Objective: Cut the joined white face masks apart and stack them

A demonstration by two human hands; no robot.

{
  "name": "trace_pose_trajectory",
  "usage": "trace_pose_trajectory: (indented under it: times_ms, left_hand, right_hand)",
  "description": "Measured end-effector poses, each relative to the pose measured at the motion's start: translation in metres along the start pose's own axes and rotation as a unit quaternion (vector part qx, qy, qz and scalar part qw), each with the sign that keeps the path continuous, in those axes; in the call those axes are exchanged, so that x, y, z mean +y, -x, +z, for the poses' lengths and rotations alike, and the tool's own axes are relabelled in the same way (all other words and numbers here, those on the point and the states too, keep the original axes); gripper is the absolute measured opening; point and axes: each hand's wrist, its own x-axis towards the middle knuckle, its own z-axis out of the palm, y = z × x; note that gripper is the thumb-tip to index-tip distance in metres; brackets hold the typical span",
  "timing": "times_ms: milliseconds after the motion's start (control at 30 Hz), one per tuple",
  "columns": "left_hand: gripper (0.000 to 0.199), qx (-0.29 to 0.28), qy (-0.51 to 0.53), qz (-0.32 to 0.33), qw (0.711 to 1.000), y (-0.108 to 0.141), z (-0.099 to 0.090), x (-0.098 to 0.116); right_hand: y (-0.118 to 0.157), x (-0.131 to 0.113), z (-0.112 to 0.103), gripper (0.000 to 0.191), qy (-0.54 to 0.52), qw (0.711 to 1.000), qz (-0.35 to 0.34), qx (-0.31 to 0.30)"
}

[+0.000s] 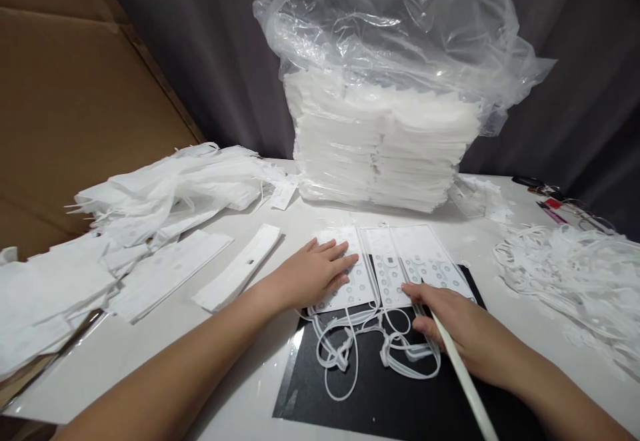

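My left hand (320, 269) lies flat with fingers spread on a flat white printed piece (350, 294) with rows of small grey rings. Between its thumb and fingers, my right hand (450, 318) grips a slender pale stick-like tool (465, 380); its dark tip is close to the fingertips, and its exact kind cannot be made out. Just beyond the right fingertips lie more white printed pieces (427, 241), side by side. Loose white cords (345, 361) trail from them over a black mat (350, 401). My left palm hides part of the first piece.
A tall stack of white sheets (380, 141) stands at the back in a clear plastic bag (390, 21). White pieces (175, 194) pile up at left beside a cardboard panel (75, 94). A folded white strip (240, 268) lies nearer. Tangled white cords (575, 274) heap at right.
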Motion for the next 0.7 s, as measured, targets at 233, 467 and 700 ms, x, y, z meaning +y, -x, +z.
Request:
trace_pose_trajectory:
  times_ms: [233, 467, 700]
  left_hand:
    - [0.041, 0.000, 0.137, 0.187, 0.973, 0.000, -0.008, 0.031]
    - [0.045, -0.081, 0.223, 0.194, 0.952, 0.010, -0.015, 0.039]
    - [0.048, 0.000, 0.135, 0.183, 0.974, 0.011, -0.013, 0.047]
  right_hand:
    - [-0.009, 0.017, 0.020, 0.056, -0.284, 0.956, 0.024, 0.075]
    - [-0.019, 0.010, 0.014, 0.039, -0.315, 0.940, 0.044, 0.120]
    - [-0.016, 0.014, 0.001, 0.017, -0.242, 0.968, 0.054, 0.047]
